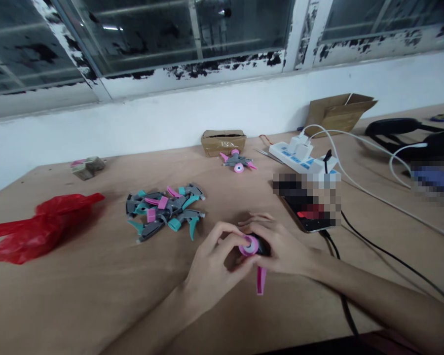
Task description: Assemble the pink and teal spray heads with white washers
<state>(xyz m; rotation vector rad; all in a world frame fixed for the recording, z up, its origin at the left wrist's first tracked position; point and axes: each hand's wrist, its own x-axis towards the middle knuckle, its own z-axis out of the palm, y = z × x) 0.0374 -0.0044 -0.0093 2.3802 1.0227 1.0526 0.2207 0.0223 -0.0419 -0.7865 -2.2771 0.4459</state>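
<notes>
Currently, head cam: both hands meet at the table's near-centre on one spray trigger (252, 246). L hand (214, 261) is curled, thumb & fingers pinching its pink ring cap. R hand (281, 246) is wrapped round the dark body, fingers closed on it. Its pink lever pokes down below the hands, toward the wooden table (96, 296). Nearby, back-left, a pile of teal/grey/pink triggers (166, 209). Further left, a red plastic bag (40, 224). Just right of R hand, a phone (307, 217), w/ a power strip (299, 155) behind it.
</notes>
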